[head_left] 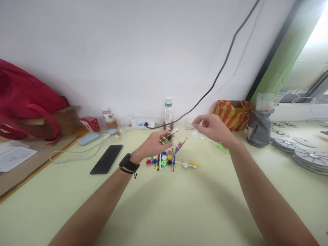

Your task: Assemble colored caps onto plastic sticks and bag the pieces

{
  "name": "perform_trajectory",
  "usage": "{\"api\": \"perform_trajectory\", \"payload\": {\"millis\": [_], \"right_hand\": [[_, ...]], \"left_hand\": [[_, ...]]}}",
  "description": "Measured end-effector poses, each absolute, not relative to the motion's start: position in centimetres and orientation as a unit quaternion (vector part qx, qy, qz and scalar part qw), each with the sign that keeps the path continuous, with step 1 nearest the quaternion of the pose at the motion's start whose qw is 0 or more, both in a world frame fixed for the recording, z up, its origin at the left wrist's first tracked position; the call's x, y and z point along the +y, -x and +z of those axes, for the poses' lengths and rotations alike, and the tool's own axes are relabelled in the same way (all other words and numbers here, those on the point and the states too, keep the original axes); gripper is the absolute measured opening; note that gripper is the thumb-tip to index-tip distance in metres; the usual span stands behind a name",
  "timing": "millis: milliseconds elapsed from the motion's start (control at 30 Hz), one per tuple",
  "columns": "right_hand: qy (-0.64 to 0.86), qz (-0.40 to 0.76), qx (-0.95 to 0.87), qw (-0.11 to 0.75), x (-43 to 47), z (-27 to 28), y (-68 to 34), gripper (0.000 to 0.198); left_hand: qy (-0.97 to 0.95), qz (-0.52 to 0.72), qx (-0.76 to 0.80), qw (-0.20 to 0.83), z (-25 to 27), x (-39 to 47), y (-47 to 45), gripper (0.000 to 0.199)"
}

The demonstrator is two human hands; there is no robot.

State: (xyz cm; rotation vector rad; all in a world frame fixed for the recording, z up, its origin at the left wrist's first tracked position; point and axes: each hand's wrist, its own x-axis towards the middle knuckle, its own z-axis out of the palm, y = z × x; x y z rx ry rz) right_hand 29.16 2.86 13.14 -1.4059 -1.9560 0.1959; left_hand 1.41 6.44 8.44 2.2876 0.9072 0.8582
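My left hand point(153, 145), with a black watch point(128, 163) on its wrist, is closed over the back of a heap of small parts. Its thumb and fingers grip a thin black stick point(173, 133); small black and green round pieces show by the fingertips. Below lie coloured round discs point(148, 162) and thin plastic sticks point(173, 163) in red, blue, yellow and white. To the right, my right hand point(211, 126) is raised with curled, pinched fingertips, and what is between them cannot be made out. Crumpled clear plastic point(198, 135) lies beneath it.
A black phone point(106, 159) lies left of the heap. Behind stand a drink bottle point(168, 114) and another bottle point(109, 118). A black cable point(224, 65) hangs across the wall. On the right are a striped bag point(225, 114), a grey bag point(260, 128) and stacked grey discs point(310, 159).
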Motion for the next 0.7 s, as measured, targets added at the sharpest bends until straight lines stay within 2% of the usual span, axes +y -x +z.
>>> {"api": "perform_trajectory", "payload": {"millis": [100, 233, 333, 433, 567, 700], "right_hand": [[0.584, 0.079, -0.750, 0.300, 4.1, 12.1, -30.6, 0.020], [0.522, 0.220, -0.821, 0.072, 5.8, 9.7, -30.9, 0.019], [0.464, 0.304, -0.831, -0.025, 6.3, 7.9, -29.0, 0.035], [0.434, 0.338, -0.834, -0.037, 6.3, 6.6, -26.5, 0.043], [0.399, 0.352, -0.846, -0.034, 6.1, 5.7, -24.7, 0.036], [0.432, 0.363, -0.825, -0.037, 6.1, 6.1, -25.6, 0.024]], "left_hand": [[-0.845, 0.318, 0.343, 0.260, 8.3, 6.8, -1.2, 0.026], [-0.840, 0.322, 0.351, 0.261, 8.2, 7.0, -1.1, 0.024], [-0.840, 0.320, 0.351, 0.263, 8.2, 7.1, -1.0, 0.024], [-0.840, 0.319, 0.353, 0.263, 8.1, 7.1, -0.9, 0.025], [-0.839, 0.322, 0.355, 0.257, 8.1, 7.2, -0.9, 0.027], [-0.838, 0.328, 0.351, 0.258, 8.3, 7.2, -0.8, 0.028]]}}
